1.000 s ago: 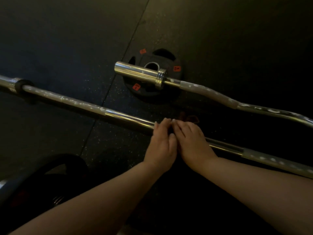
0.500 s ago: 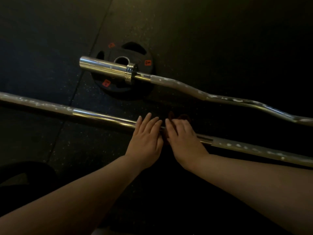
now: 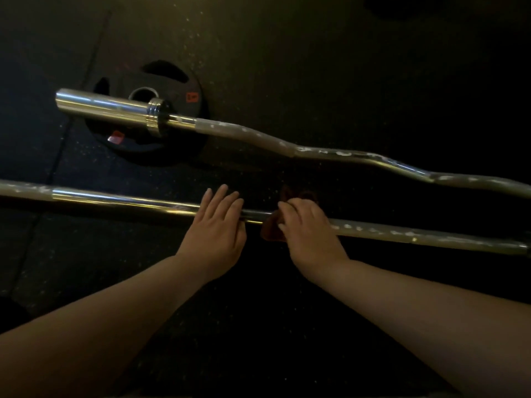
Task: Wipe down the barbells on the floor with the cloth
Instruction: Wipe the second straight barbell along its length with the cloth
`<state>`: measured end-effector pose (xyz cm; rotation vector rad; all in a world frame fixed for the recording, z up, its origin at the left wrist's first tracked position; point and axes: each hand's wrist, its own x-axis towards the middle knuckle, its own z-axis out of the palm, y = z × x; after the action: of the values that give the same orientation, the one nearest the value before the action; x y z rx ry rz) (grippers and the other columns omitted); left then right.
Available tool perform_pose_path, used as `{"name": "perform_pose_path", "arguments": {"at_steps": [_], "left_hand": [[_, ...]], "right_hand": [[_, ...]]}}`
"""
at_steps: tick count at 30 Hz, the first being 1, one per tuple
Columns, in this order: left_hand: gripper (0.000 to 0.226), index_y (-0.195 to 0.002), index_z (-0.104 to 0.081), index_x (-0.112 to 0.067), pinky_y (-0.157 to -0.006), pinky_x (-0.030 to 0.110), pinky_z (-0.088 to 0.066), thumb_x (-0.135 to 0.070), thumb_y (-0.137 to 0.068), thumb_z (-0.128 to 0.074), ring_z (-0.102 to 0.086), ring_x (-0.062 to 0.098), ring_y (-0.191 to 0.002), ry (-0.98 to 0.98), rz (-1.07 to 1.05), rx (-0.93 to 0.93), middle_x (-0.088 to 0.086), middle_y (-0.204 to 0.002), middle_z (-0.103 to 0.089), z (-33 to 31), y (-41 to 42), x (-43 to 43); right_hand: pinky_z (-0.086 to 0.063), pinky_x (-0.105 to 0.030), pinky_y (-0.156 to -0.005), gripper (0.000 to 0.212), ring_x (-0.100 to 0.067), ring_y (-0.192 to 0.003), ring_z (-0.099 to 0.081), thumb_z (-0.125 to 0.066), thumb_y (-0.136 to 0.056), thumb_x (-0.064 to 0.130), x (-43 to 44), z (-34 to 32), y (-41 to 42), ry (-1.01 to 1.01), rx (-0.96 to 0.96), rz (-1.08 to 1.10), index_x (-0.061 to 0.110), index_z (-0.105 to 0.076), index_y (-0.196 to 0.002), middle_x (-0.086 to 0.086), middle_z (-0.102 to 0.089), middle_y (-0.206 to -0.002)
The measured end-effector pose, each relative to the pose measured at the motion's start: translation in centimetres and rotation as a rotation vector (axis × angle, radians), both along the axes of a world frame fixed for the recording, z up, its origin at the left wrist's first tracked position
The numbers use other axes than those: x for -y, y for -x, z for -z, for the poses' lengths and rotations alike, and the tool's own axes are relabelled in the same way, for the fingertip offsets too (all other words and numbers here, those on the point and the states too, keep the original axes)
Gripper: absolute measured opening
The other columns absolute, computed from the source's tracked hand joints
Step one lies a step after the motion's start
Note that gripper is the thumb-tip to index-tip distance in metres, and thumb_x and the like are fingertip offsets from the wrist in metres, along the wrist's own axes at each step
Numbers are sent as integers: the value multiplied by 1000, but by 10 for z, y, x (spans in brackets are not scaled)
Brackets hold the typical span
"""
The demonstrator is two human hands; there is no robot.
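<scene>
Wiping of near straight barbell (image 3: 120, 200) in hand: cloth (image 3: 271, 231) held by right hand (image 3: 309, 229) fingers, left hand (image 3: 216, 226) spread flat; rightward stroke judged next.

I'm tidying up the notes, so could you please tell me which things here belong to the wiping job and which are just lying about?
Job:
straight bar
curl bar
cloth, shut in the right hand
left hand, flat on the straight bar

Lying about:
plate, under the curl bar's end
</scene>
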<state>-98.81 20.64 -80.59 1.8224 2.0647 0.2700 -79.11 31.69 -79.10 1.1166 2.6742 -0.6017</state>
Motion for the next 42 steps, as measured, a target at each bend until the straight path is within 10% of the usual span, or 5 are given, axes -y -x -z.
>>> {"name": "perform_pose_path", "arguments": {"at_steps": [5,10,16,23,42], "left_hand": [[54,-155,-31,-10,-122,34,17,-35,-108,-25,7,15,-154,6,-1,11,7,-165,-25,2,-12,-5],[61,-157,-24,-8,-122,35,15,-39,-105,-14,11,15,-153,88,68,-11,8,-167,-18,-5,-17,-12],[55,-158,-21,-11,-124,37,8,-36,-109,-20,6,17,-154,201,180,-24,7,-168,-15,-19,-39,-41],[56,-159,-18,-15,-124,42,10,-38,-108,-21,13,16,-153,214,111,-62,4,-169,-8,-15,-78,-56],[58,-159,-20,-20,-125,38,10,-42,-107,-12,10,13,-154,144,128,-88,-2,-169,-12,-7,-88,-55]], "right_hand": [[-42,-50,-111,48,-36,-129,-50,-41,-106,33,-24,6,-76,-151,3,-19,9,-48,-147,-14,-52,-139],[-18,-51,-125,58,-32,-137,-39,-14,-105,36,-10,4,-83,-135,6,307,8,-47,-145,-10,-47,-141],[-22,-46,-124,50,-31,-134,-46,-37,-103,32,-19,1,-69,-65,-59,79,7,-53,-143,-13,-54,-139],[-9,-46,-127,33,-31,-136,-41,-37,-104,21,-14,-3,-72,-123,-62,531,6,-58,-125,-13,-54,-135],[-29,-58,-120,39,-39,-141,-38,-55,-95,18,4,23,-95,-207,-197,66,6,-49,-131,-20,-47,-144]]}}
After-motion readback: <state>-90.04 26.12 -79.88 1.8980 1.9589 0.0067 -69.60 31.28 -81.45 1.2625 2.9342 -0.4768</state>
